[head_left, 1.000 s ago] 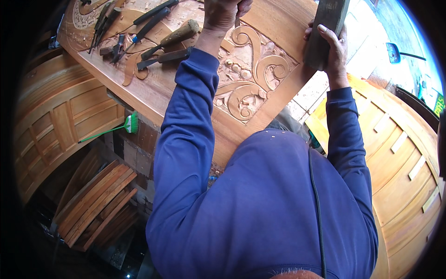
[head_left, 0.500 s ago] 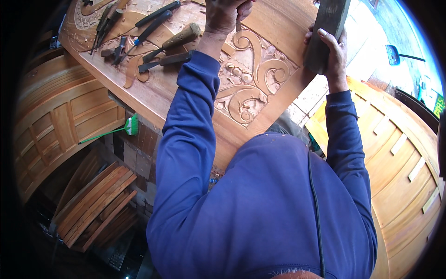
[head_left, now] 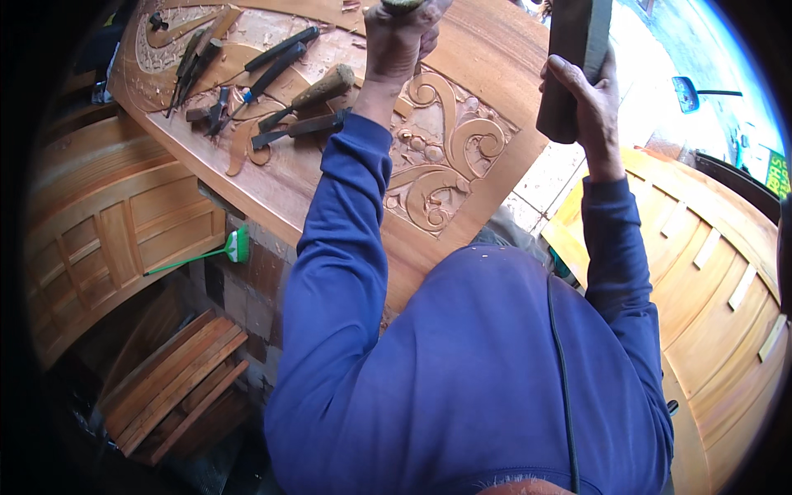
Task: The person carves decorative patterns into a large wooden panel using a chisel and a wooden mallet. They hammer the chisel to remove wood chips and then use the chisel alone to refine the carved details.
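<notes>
The left hand (head_left: 402,41) is near the top edge, above the carved wooden panel (head_left: 495,41), its fingers curled round an upright hand tool (head_left: 402,5) whose rounded handle end pokes out over the top of the fist. A bit of the tool's narrow shaft shows just under the fist, beside the uppermost curl of the scroll carving (head_left: 462,148); whether its tip touches the wood cannot be told. The right hand (head_left: 587,95) is well apart from it, off the panel's right edge in the view, thumb across the near face and fingers behind, pinching a dark wooden block (head_left: 569,91). The block tilts slightly, most of its length reaching above the grip and its lower end sticking out just below the thumb, to the left of the palm. The carving lies below and between the two hands, with leafy scrolls and small round beads in a sunken ground. Left of the left wrist, loose tools lie on the panel among shavings: a chisel with a thick wooden handle (head_left: 326,87), a flat dark chisel (head_left: 309,125) just beside the sleeve (head_left: 346,198), and a black-handled tool (head_left: 276,73) farther off.
</notes>
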A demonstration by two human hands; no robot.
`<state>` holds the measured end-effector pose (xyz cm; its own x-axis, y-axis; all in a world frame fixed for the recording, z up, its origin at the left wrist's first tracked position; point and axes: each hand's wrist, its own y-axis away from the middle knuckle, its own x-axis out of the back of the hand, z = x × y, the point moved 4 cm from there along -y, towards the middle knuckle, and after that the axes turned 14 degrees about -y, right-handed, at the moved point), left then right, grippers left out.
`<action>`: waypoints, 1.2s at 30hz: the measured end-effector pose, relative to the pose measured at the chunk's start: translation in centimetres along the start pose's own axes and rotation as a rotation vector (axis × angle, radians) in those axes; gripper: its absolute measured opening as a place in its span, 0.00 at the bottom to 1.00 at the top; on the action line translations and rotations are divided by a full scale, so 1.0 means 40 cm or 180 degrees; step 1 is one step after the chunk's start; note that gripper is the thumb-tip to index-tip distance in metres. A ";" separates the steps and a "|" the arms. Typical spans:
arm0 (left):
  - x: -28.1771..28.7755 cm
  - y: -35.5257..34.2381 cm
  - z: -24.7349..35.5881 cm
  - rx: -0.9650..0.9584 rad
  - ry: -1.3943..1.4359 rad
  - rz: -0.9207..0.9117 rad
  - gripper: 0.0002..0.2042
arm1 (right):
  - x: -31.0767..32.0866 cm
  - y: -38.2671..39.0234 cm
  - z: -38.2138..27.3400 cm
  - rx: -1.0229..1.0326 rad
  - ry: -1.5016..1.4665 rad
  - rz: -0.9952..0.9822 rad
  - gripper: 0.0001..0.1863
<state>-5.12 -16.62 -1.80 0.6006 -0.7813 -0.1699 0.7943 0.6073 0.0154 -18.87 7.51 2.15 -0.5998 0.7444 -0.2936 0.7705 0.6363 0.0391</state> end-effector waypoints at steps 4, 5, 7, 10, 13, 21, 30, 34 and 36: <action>0.016 0.022 0.004 -0.0191 -0.0107 0.0089 0.13 | -0.079 0.019 -0.248 0.1260 0.0260 -0.0103 0.29; -0.002 0.013 0.010 -0.0159 -0.0126 0.0109 0.13 | -0.039 0.007 -0.290 0.1828 0.0764 -0.0305 0.31; -0.020 0.012 0.015 0.0109 -0.0118 0.0130 0.12 | 0.039 -0.009 -0.359 0.3067 0.1677 -0.0554 0.34; -0.039 0.026 0.072 -0.0024 -0.0179 -0.0256 0.09 | -0.148 -0.009 -0.291 0.2369 0.2662 -0.1102 0.40; -0.057 0.037 0.089 -0.0314 -0.0233 0.0073 0.07 | -0.228 0.001 -0.278 0.1872 0.3329 -0.1417 0.45; -0.023 0.002 0.126 -0.0426 -0.1147 -0.0913 0.08 | -0.219 0.030 -0.259 0.1714 0.3831 -0.1502 0.44; -0.091 -0.053 0.088 0.0486 -0.0229 -0.0946 0.14 | -0.133 0.027 -0.189 0.0818 0.0935 -0.0661 0.46; -0.010 0.012 0.064 0.0055 0.0160 -0.0414 0.13 | -0.068 0.022 -0.230 0.1110 0.0875 -0.0604 0.46; -0.032 0.017 0.052 0.0031 0.0090 -0.0421 0.13 | -0.030 0.015 -0.255 0.1291 0.1073 -0.0509 0.45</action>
<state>-5.18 -15.51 0.47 0.4878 -0.8500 -0.1989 0.8674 0.4976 0.0007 -19.89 9.06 12.27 -0.7007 0.7110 0.0591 0.6455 0.6671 -0.3718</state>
